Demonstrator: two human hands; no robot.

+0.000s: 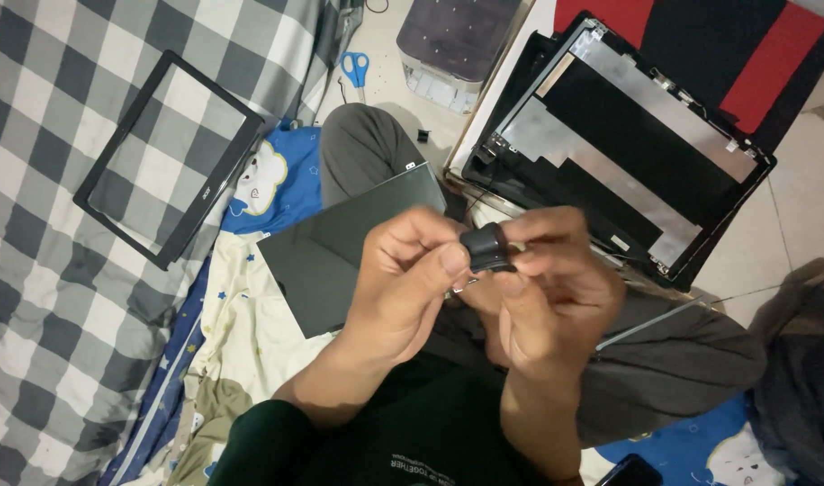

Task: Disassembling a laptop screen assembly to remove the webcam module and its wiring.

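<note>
Pinching a small black roll of tape (pixel 487 247) at chest height: left hand (pixel 403 283) and right hand (pixel 556 288), each grip pressed on its rim | likely light, slightly squashy, best held by edges | dark screen panel (pixel 340 247) on lap | open laptop lid (pixel 619 144) beyond | bezel frame (pixel 164 157) on checked bed (pixel 34 297)

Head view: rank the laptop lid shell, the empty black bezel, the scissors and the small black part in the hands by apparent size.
1. Lid shell, largest.
2. Bezel.
3 and 4. Scissors and small black part look about alike; the part sits much nearer the camera, between left hand and right hand, so no firm order.
</note>
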